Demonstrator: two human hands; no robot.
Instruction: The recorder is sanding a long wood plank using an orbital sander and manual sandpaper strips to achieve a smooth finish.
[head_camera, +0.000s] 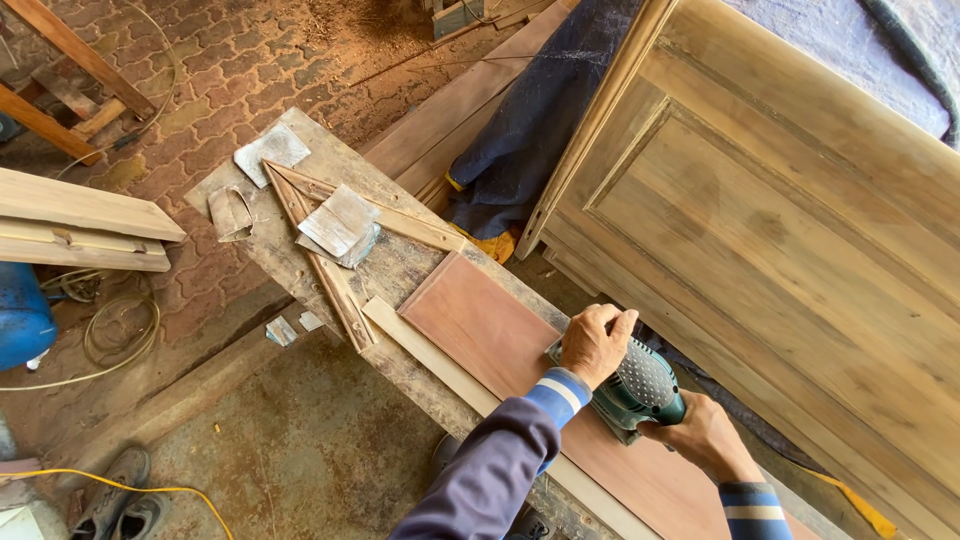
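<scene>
Outdoor wood shop, brick paving w/ sawdust beyond the hands; worn workbench (400, 270) runs under both. Left hand (594, 343) wrapped over the front of a green power sander (637, 388), fingers curled down on the housing; right hand (706, 436) gripping its rear, closed around the body. Sander sits on a reddish flat panel (480, 325) lying on the bench, directly beneath the hands. Judged: tool is compact, rigid, moderately heavy, likely to vibrate; dimpled top gives grip, so hold top and rear as shown. Panel stiff, thin, could slide. Ahead of left hand: pale wood strip (425, 352), triangular frame (330, 260), sandpaper sheets (340, 222). Right of hands: large panelled door (780, 210), leaning. No containers w/ visible contents.
</scene>
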